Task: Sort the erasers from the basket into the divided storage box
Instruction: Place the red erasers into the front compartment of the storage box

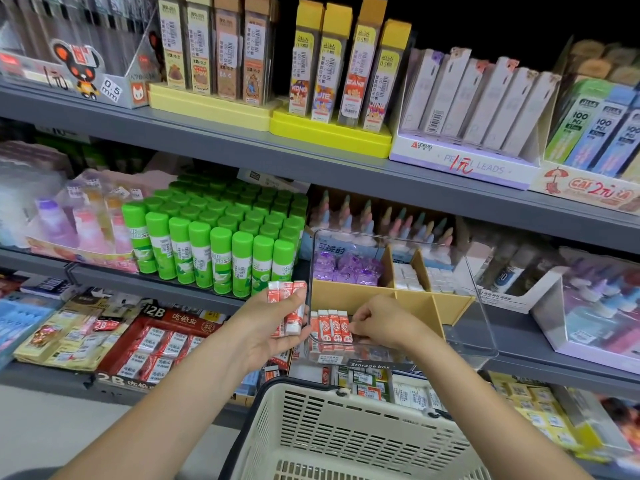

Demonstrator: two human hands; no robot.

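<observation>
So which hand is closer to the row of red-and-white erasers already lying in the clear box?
Right. The right hand touches the row of red-and-white erasers; the left hand holds others just outside the clear plastic storage box.

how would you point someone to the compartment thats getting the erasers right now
Find the clear plastic storage box on the grey shelf, right of the green glue sticks. Tan dividers split it; take the front-left compartment, where the right hand rests. It alone holds red-and-white sleeved erasers.

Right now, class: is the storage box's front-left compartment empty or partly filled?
Partly filled: a row of red-and-white erasers stands in the storage box.
</observation>
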